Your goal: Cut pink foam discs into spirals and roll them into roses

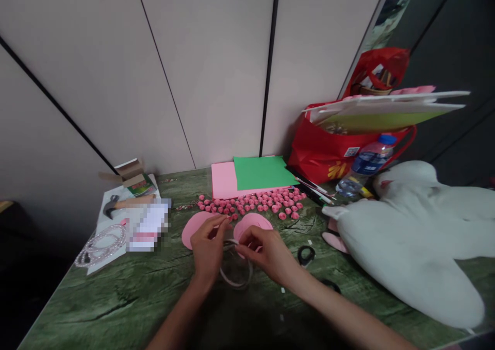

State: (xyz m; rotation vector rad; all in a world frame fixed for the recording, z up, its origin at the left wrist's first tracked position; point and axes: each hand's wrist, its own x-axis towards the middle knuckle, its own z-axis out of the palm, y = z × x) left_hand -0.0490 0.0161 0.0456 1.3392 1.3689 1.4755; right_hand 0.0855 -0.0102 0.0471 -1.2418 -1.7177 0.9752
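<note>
My left hand [208,244] is closed, its thumb and forefinger pinched together; what lies between the fingertips is too small to make out. Beside it, my right hand [268,252] grips the upper edge of a thin white tape roll [236,286], which hangs between the two hands above the table. Behind my fingers lie pink paper circles, one stack on the left [192,231] and another on the right [253,220]. Many small pink rolled paper roses [275,205] are spread just beyond the circles.
Green paper [265,173] overlaps pink sheets [223,180] by the wall. At left are a hammer [112,205], beaded cord [102,247] and small box [139,182]. At right stand a red bag [309,151], bottle [363,167] and white plush toy [410,242]. A black coil [305,255] lies nearer.
</note>
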